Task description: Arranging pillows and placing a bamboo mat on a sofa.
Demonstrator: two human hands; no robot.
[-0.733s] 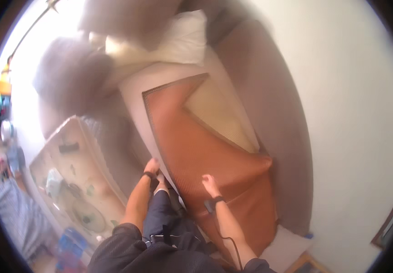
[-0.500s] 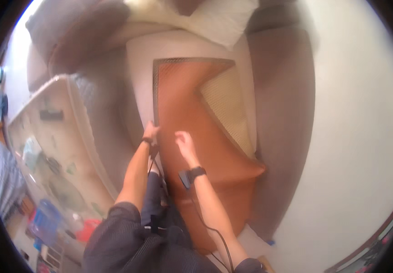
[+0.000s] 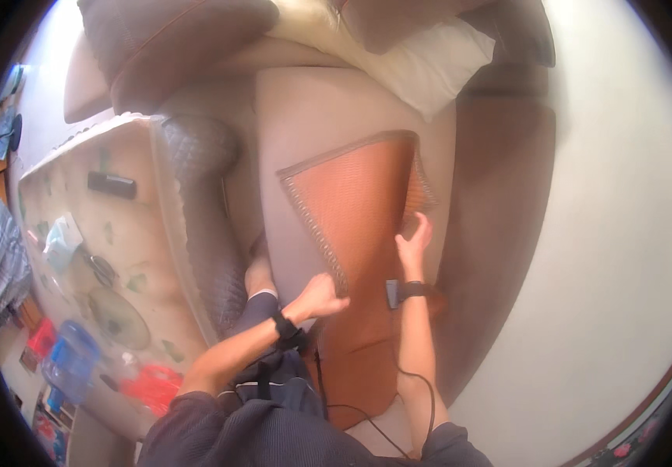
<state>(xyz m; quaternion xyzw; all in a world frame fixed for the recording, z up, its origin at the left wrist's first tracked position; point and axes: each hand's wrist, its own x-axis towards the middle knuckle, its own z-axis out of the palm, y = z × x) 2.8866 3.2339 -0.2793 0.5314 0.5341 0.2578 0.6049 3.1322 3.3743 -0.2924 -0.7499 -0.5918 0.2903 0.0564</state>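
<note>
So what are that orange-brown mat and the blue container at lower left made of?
The mat looks like woven cane or straw, perhaps synthetic, with low sheen: its surface shows fine texture inside a patterned border. The blue container is probably smooth plastic, since it looks see-through.

Orange-brown mat [image 3: 351,202], dark patterned border [image 3: 316,222].

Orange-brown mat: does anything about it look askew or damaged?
Askew, yes. The mat is bent on its far right side and pinched narrower near the left hand and right hand, and its far edge slants across the pale seat instead of lying flat and square. No tear shows.
</note>
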